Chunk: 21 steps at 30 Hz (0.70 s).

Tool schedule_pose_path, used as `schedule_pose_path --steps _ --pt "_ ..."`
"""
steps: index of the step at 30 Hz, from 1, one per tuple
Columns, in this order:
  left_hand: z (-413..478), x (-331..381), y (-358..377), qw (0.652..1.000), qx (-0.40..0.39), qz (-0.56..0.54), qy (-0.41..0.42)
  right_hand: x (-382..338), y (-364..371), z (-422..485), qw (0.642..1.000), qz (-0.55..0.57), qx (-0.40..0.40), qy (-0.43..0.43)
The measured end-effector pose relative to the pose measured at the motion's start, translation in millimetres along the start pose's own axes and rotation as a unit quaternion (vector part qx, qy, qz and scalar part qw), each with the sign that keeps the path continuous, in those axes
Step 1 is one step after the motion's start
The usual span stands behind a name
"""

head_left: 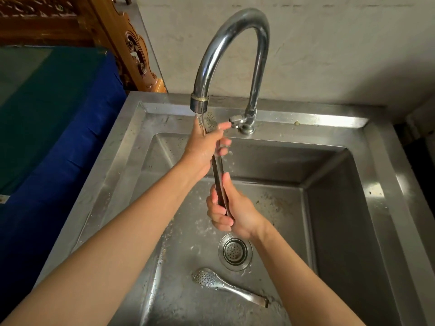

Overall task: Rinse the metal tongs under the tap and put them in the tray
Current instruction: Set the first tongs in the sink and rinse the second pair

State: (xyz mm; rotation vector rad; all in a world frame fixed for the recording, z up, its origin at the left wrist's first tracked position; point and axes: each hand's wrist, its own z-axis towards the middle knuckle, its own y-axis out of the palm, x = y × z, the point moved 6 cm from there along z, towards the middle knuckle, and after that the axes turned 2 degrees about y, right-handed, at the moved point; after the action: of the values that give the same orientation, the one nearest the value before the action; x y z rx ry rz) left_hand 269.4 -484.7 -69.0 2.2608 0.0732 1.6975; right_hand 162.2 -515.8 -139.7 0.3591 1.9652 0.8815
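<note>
The metal tongs (217, 171) stand nearly upright over the sink, perforated tips up under the spout of the curved tap (226, 41). Water runs from the spout onto the tips. My left hand (204, 147) wraps the upper part of the tongs just below the spout. Lower down, my right hand (231, 212) grips the handle end. No tray is in view.
A steel sink (341, 208) with a round drain strainer (235, 251) lies below. A perforated metal spoon (226, 287) rests on the basin floor near the front. The tap lever (236, 120) sits behind my left hand. A blue-covered surface (54, 128) is at left.
</note>
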Motion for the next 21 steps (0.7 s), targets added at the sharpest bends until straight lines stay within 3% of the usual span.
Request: schedule_pose_path --steps 3,11,17,21 --pt "-3 6 6 0.999 -0.008 0.018 0.026 6 4 5 0.999 -0.036 0.006 -0.031" --pt "-6 20 6 0.991 -0.002 0.127 0.052 20 -25 17 0.976 -0.091 0.190 -0.052" --pt "-7 52 -28 0.990 0.039 0.044 0.132 1 -27 25 0.985 -0.028 0.144 -0.091" --pt "-19 77 -23 0.969 0.059 0.120 0.206 -8 -15 44 0.979 -0.032 0.189 -0.069"
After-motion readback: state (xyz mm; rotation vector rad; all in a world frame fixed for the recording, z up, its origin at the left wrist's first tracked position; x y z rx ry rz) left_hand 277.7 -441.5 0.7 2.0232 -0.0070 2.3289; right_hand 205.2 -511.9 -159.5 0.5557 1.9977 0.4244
